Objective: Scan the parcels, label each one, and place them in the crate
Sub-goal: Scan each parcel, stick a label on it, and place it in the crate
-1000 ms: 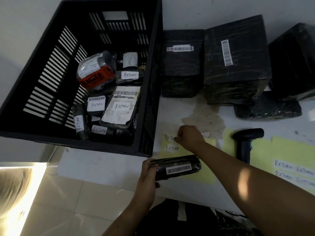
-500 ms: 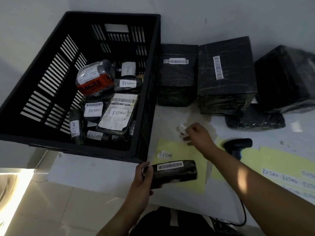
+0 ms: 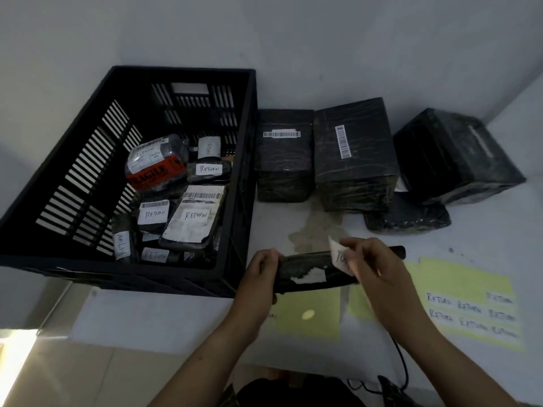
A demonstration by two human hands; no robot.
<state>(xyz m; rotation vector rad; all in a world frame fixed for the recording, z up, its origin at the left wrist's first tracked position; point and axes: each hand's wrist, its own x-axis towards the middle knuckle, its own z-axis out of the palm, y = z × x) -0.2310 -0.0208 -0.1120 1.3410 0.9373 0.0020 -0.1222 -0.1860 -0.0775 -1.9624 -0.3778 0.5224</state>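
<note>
Several labelled parcels lie in the crate at the left. Just right of it, above the desk, the left hand curls its grip round the left end of a dark parcel. At the parcel's right end the right hand pinches a white label in its grip. Wrapped boxes stand behind, with yellow sheets farthest right.
</note>
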